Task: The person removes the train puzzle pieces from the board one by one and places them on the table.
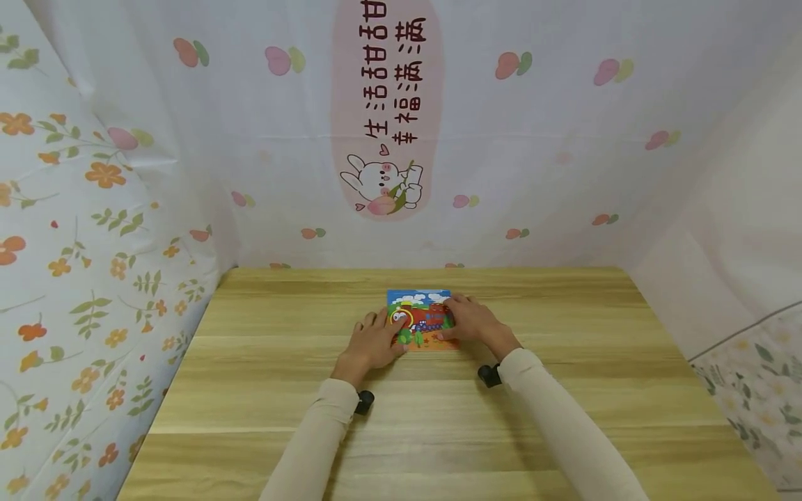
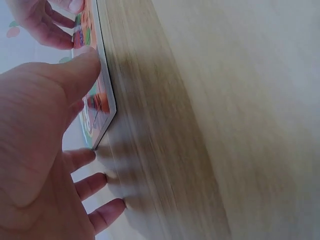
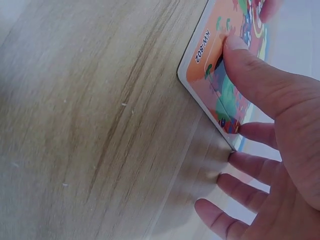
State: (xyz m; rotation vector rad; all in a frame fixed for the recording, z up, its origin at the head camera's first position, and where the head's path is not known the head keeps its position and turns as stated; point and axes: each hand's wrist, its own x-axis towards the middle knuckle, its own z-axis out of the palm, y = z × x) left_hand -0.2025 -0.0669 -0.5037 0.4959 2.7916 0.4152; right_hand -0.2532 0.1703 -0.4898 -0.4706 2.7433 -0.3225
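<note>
A thin flat board (image 1: 418, 300) with a bright cartoon picture of a red train lies on the wooden table. It looks like a picture puzzle. My left hand (image 1: 372, 342) rests at its left side. In the left wrist view the thumb (image 2: 85, 70) lies over the board's near edge, while the other fingers spread past the corner. At the opposite side is my right hand (image 1: 474, 321), its thumb (image 3: 245, 57) touching the picture near the printed "KW-802". Several right fingertips touch the table beside the board. Both hands look relaxed, and they cover parts of the picture.
The wooden table (image 1: 282, 438) extends around the board on every side. Behind it hangs a white printed curtain (image 1: 520, 153), with a flowered cloth (image 1: 81, 229) along the left. A small black device (image 1: 489, 376) sits at the right wrist, another (image 1: 365, 402) at the left.
</note>
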